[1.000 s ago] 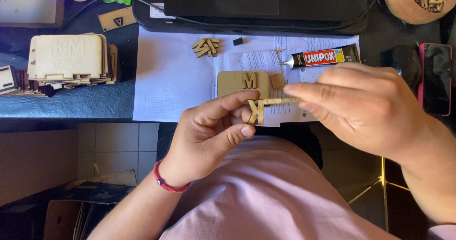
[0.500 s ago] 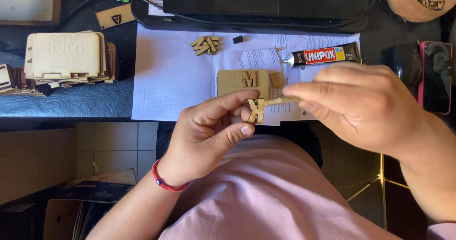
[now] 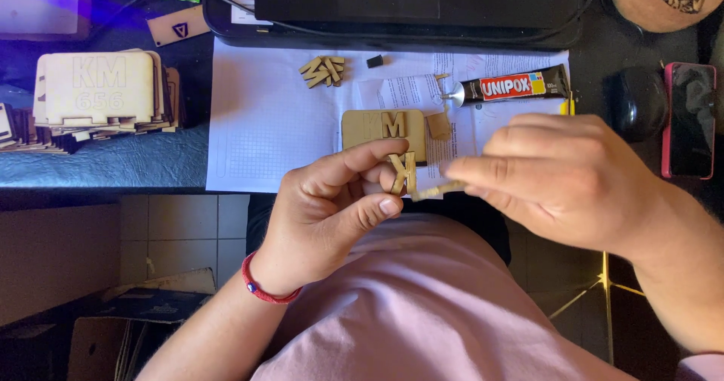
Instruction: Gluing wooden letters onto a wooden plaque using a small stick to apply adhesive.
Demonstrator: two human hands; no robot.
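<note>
A small wooden letter, pale tan and cut in the shape of a K, is pinched upright between the thumb and forefinger of the left hand, just above the lap and in front of the table edge. A red cord bracelet is worn on that wrist. The right hand is closed around a thin wooden stick, whose tip is laid against the lower edge of the letter.

Just behind the letter, a flat wooden plaque with rounded corners is laid on a white paper sheet; a second letter of the same wood, an M, is seen on it. A small loose wooden piece is placed beside the plaque. Further back, a dark glue tube with its cap off is laid on its side, and a small heap of wooden letters is seen near the sheet's far edge. At the left, a stack of wooden plaques is set on a blue cloth, and a phone in a red case is laid at the right.
</note>
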